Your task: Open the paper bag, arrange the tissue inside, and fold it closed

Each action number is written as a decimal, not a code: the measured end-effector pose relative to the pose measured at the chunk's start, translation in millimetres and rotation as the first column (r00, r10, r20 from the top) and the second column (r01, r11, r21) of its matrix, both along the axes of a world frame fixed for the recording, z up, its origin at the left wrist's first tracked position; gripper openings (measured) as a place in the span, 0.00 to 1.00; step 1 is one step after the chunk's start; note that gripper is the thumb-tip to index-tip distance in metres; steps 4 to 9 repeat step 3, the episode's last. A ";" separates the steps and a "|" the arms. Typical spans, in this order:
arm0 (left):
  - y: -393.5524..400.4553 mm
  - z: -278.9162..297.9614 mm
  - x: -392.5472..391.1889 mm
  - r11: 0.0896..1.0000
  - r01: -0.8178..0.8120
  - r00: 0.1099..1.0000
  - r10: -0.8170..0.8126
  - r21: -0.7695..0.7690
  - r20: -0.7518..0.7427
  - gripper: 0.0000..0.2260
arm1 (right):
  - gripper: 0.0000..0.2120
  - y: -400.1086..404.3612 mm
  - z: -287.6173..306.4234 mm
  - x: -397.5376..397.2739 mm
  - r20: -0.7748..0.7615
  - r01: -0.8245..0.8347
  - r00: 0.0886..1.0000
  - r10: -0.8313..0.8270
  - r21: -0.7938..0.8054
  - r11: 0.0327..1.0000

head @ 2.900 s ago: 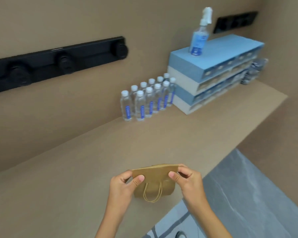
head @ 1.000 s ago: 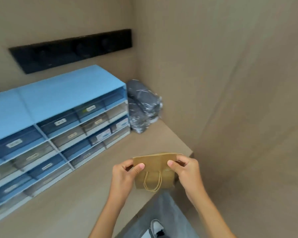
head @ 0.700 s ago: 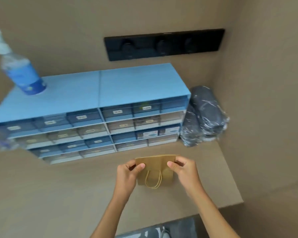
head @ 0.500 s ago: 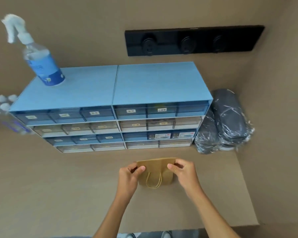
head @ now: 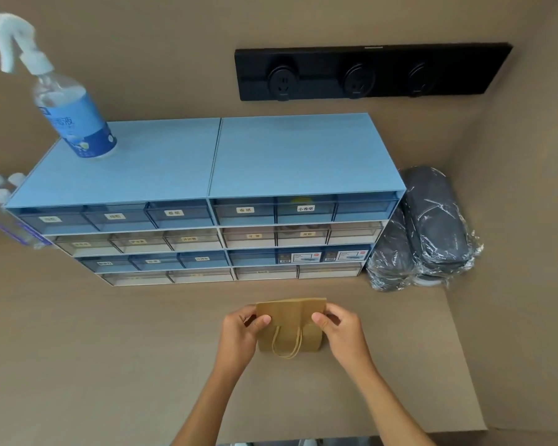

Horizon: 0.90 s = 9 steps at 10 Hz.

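A small brown paper bag (head: 290,320) with a twisted cord handle hanging down its front is held just above the tan counter (head: 110,349). My left hand (head: 240,333) pinches the bag's upper left corner, thumb on the front. My right hand (head: 342,331) pinches the upper right corner the same way. The bag's top edge looks flat and closed. No tissue is visible.
A blue drawer cabinet (head: 213,201) stands against the wall behind the bag, with a spray bottle (head: 68,114) on its left top. Water bottles (head: 0,207) sit at the far left. Dark plastic-wrapped bundles (head: 426,226) fill the right corner. A black socket strip (head: 368,70) is on the wall.
The view has swung from the right corner wall round to face the drawer cabinet square on. Both hands keep the same pinch on the bag's top corners.
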<state>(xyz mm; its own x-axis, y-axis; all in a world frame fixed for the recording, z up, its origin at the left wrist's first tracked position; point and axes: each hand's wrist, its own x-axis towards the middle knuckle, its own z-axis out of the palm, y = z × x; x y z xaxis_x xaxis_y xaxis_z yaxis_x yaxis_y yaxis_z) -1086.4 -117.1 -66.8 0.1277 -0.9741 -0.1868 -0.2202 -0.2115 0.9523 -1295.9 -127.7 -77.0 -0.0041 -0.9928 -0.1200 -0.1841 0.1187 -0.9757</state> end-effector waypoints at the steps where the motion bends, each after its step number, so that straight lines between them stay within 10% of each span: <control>1: -1.0 0.7 1.0 1.000 0.019 1.000 -0.019 0.016 -0.007 0.11 | 0.12 1.1 1.0 -0.5 0.000 -0.010 1.000 0.010 -0.001 1.000; 3: 6.4 9.5 12.7 0.996 0.059 0.998 -0.058 0.061 -0.019 0.24 | 0.25 4.0 13.7 -3.2 0.035 -0.032 0.999 0.033 -0.029 0.999; 9: 6.4 9.5 12.7 0.996 0.059 0.998 -0.058 0.061 -0.019 0.24 | 0.25 4.0 13.7 -3.2 0.035 -0.032 0.999 0.033 -0.029 0.999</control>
